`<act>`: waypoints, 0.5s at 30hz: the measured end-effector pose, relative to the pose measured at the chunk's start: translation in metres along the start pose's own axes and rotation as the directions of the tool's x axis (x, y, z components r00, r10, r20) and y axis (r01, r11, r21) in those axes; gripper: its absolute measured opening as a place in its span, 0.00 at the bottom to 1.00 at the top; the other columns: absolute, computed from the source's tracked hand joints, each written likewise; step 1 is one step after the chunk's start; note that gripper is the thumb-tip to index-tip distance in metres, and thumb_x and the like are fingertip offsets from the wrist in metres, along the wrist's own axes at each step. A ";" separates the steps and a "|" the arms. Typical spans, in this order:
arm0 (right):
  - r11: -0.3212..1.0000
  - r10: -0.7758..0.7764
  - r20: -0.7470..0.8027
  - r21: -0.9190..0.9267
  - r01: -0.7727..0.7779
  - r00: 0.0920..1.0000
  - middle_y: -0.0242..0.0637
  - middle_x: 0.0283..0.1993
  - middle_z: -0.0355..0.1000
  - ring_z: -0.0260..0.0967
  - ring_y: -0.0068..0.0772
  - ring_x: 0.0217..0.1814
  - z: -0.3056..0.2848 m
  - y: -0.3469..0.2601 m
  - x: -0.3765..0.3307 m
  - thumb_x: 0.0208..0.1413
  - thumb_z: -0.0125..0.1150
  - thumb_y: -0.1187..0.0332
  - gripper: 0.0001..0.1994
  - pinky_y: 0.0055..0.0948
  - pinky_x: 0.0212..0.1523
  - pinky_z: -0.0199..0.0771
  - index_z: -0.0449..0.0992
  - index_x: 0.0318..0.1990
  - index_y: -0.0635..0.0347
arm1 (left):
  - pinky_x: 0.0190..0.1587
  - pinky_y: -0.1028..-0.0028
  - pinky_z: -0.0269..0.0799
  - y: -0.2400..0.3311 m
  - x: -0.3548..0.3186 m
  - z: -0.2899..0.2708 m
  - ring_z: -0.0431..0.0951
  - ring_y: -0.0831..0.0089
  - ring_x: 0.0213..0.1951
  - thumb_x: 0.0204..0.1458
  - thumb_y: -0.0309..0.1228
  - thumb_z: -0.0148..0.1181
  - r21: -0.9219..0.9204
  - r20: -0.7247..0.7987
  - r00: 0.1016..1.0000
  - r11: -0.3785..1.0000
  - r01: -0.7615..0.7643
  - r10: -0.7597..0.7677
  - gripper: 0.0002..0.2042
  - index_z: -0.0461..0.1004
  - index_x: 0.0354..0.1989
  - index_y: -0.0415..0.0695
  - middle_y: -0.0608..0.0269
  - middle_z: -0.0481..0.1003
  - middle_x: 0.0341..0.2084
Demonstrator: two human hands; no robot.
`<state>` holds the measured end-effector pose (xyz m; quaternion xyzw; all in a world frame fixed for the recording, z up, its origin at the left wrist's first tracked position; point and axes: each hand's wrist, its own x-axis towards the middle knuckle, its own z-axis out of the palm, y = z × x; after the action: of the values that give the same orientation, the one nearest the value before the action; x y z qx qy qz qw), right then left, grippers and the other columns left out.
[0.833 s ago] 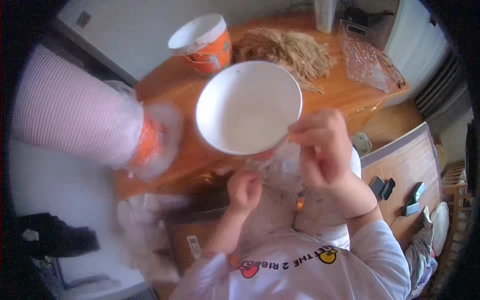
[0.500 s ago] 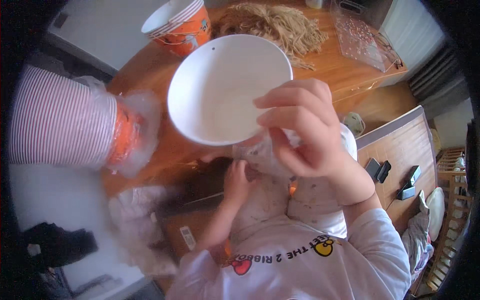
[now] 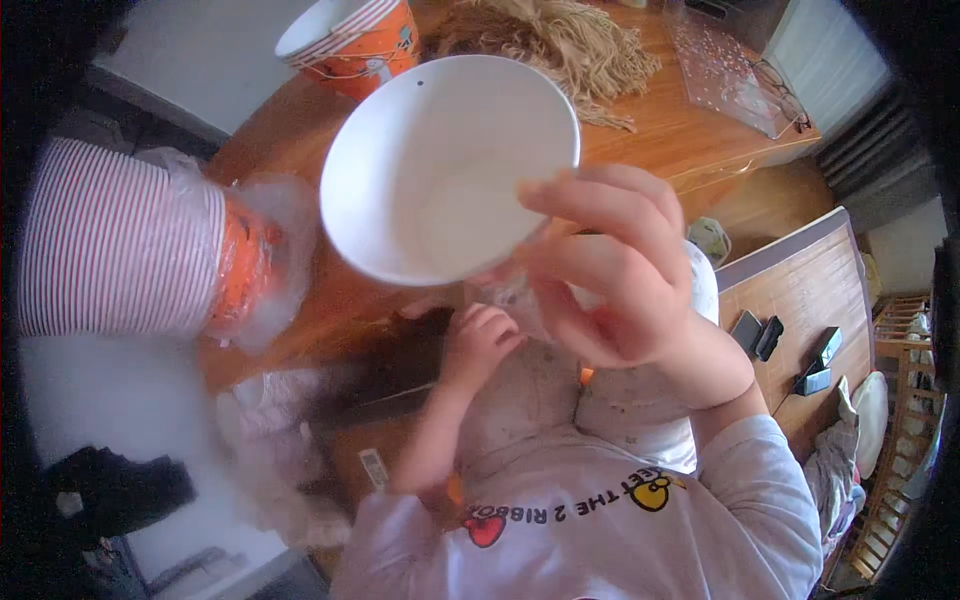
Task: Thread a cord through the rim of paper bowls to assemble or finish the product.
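Observation:
A white paper bucket (image 3: pixel 440 170) is tipped with its open mouth facing up toward me. A small dark hole shows near its far left rim. My right hand (image 3: pixel 615 265) is at the bucket's right edge, with its fingers curled and their tips overlapping the rim. Whatever those fingers hold, if anything, is too small to make out. Below the bucket, my left hand (image 3: pixel 480 350) is over my lap, fingers bent in. Its grasp is hidden, and what supports the bucket cannot be seen.
Nested orange buckets (image 3: pixel 365 50) with thin handles stand on the wooden table (image 3: pixel 690 150). At left is a tall, plastic-wrapped stack of buckets (image 3: pixel 120 240). Tan fringed material (image 3: pixel 580 60) lies at the back, beside a clear speckled tray (image 3: pixel 725 75) and glasses (image 3: pixel 785 95).
The white bucket has shifted slightly up and left. My right hand has moved a little right and down from its rim. My left hand has turned, its knuckles now showing more.

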<state>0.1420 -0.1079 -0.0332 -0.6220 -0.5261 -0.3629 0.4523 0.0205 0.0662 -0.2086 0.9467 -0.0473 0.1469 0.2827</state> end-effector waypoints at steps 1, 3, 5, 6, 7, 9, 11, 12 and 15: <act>0.999 -0.039 -0.027 0.003 0.039 0.999 0.44 0.48 0.74 0.69 0.46 0.46 -0.003 0.000 -0.001 0.39 0.65 0.76 0.14 0.38 0.47 0.69 0.74 0.37 0.57 | 0.42 0.61 0.70 0.004 0.000 -0.009 0.75 0.60 0.39 0.38 0.30 0.70 0.001 0.000 1.000 1.000 -0.001 0.001 0.10 0.75 0.28 0.47 0.63 0.74 0.31; 0.999 -0.035 -0.059 0.007 0.036 0.998 0.42 0.47 0.75 0.69 0.43 0.41 -0.004 -0.006 -0.002 0.43 0.64 0.75 0.10 0.36 0.40 0.70 0.73 0.36 0.56 | 0.37 0.68 0.72 0.012 -0.003 -0.032 0.76 0.67 0.32 0.39 0.24 0.69 -0.264 0.019 0.982 0.946 0.186 -0.188 0.08 0.76 0.27 0.46 0.63 0.75 0.27; 0.974 -0.104 -0.122 0.187 0.126 0.987 0.40 0.44 0.75 0.69 0.41 0.36 0.000 -0.004 -0.009 0.45 0.63 0.73 0.08 0.33 0.33 0.68 0.74 0.35 0.54 | 0.33 0.76 0.70 0.033 0.005 -0.050 0.75 0.73 0.28 0.40 0.19 0.69 -0.445 -0.015 0.940 0.844 0.300 -0.342 0.08 0.76 0.25 0.44 0.64 0.75 0.25; 0.955 -0.177 -0.145 0.214 0.206 0.974 0.39 0.41 0.75 0.68 0.37 0.32 0.003 -0.001 -0.009 0.46 0.63 0.73 0.06 0.31 0.29 0.65 0.75 0.33 0.53 | 0.34 0.77 0.69 0.037 0.004 -0.058 0.74 0.76 0.29 0.40 0.17 0.68 -0.604 -0.025 0.897 0.721 0.339 -0.442 0.08 0.75 0.25 0.43 0.65 0.75 0.25; 0.931 -0.231 -0.126 0.259 0.257 0.965 0.38 0.41 0.76 0.68 0.35 0.32 0.002 0.001 -0.008 0.46 0.63 0.72 0.05 0.31 0.29 0.65 0.75 0.32 0.53 | 0.34 0.79 0.68 0.038 0.003 -0.064 0.74 0.78 0.29 0.41 0.16 0.67 -0.743 -0.016 0.844 0.571 0.348 -0.536 0.08 0.74 0.25 0.42 0.66 0.75 0.26; 0.901 -0.301 -0.095 0.299 0.316 0.949 0.36 0.38 0.76 0.70 0.28 0.31 0.005 0.000 -0.008 0.46 0.62 0.69 0.08 0.25 0.29 0.67 0.76 0.35 0.59 | 0.33 0.79 0.67 0.036 0.000 -0.067 0.73 0.76 0.29 0.41 0.15 0.66 -0.824 -0.141 0.874 0.544 0.157 -0.465 0.10 0.71 0.23 0.42 0.64 0.74 0.26; 0.908 -0.233 -0.026 0.353 0.227 0.972 0.39 0.41 0.75 0.71 0.31 0.31 0.015 -0.005 -0.009 0.48 0.62 0.69 0.09 0.26 0.31 0.69 0.76 0.37 0.59 | 0.33 0.78 0.67 0.047 0.005 -0.075 0.71 0.76 0.29 0.44 0.16 0.63 -0.952 -0.141 0.839 0.304 0.031 -0.526 0.10 0.67 0.24 0.43 0.64 0.72 0.27; 0.919 -0.159 0.036 0.371 0.135 0.987 0.39 0.43 0.74 0.73 0.36 0.34 0.019 -0.010 -0.014 0.49 0.65 0.66 0.12 0.30 0.33 0.72 0.76 0.40 0.60 | 0.33 0.78 0.67 0.056 0.008 -0.082 0.71 0.76 0.29 0.44 0.16 0.63 -0.949 -0.150 0.837 0.314 0.027 -0.527 0.10 0.67 0.24 0.43 0.64 0.72 0.27; 0.897 -0.054 0.143 0.441 -0.015 0.988 0.38 0.43 0.73 0.73 0.38 0.37 0.026 -0.021 -0.016 0.48 0.68 0.62 0.16 0.32 0.35 0.74 0.75 0.41 0.61 | 0.31 0.78 0.66 0.071 0.021 -0.096 0.70 0.76 0.30 0.47 0.21 0.64 -0.969 -0.213 0.827 0.220 -0.112 -0.521 0.12 0.64 0.24 0.44 0.66 0.69 0.26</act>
<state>0.1181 -0.0876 -0.0529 -0.5239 -0.6338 -0.1903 0.5363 0.0040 0.0593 -0.0885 0.4936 0.0806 0.2860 0.8173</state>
